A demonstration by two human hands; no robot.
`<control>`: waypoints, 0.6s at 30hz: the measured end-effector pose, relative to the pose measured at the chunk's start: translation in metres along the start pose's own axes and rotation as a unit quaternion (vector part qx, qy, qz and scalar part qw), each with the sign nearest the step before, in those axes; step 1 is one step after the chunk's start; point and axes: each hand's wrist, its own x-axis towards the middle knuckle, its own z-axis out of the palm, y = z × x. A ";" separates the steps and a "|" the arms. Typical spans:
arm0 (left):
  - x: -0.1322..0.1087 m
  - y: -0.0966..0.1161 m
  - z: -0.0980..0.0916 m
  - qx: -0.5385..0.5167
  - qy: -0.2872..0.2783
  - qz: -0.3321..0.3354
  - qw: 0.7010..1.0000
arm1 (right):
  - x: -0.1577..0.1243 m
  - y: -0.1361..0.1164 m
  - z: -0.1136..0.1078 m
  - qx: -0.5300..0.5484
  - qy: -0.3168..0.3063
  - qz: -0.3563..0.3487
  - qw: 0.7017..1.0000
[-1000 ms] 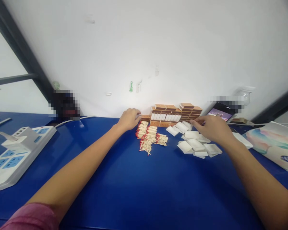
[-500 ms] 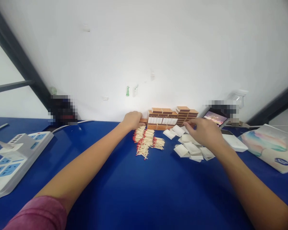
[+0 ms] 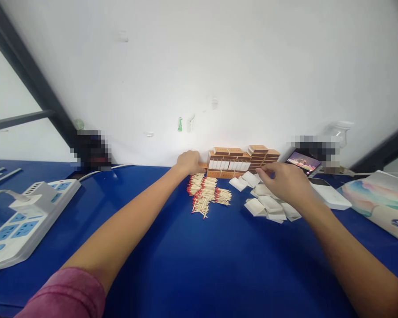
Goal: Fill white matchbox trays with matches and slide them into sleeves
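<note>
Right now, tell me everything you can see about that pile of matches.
The pile of matches lies loose on the blue table, in front of the stacked brown matchboxes. The sticks look like pale wood with red heads, lying flat and crossing in untidy bundles, a few strays at the near edge. The left hand is just behind the pile; contact cannot be told.

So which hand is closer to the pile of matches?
The left hand. It rests just above the pile of matches, at its far edge by the matchbox stack. The right hand is farther off, over the white trays.
</note>
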 end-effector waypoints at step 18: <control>-0.004 -0.008 0.001 -0.040 -0.012 0.020 0.999 | -0.002 -0.007 -0.002 0.026 -0.006 0.001 1.000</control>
